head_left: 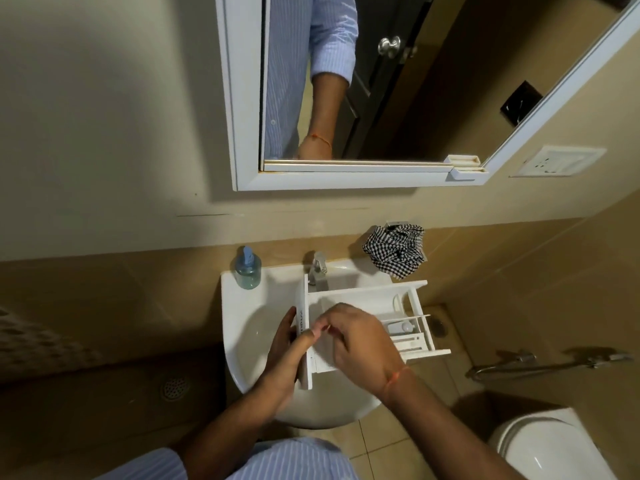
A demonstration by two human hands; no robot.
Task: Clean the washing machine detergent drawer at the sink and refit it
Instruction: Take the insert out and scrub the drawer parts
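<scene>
The detergent drawer (363, 303) is laid across the sink (242, 306), just under the tap (317, 270), likely so water can reach it; its front panel is gripped by the left hand (289, 344) to steady it; the right hand (360, 337) is curled inside, what it pinches cannot be told; a soap bottle (247, 270) is kept near.

Detergent drawer (363, 306) across sink (249, 306)

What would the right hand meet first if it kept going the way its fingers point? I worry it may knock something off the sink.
Probably the left hand's thumb gripping the detergent drawer's front panel; the right hand points left across the drawer. Depth is unclear.
</scene>
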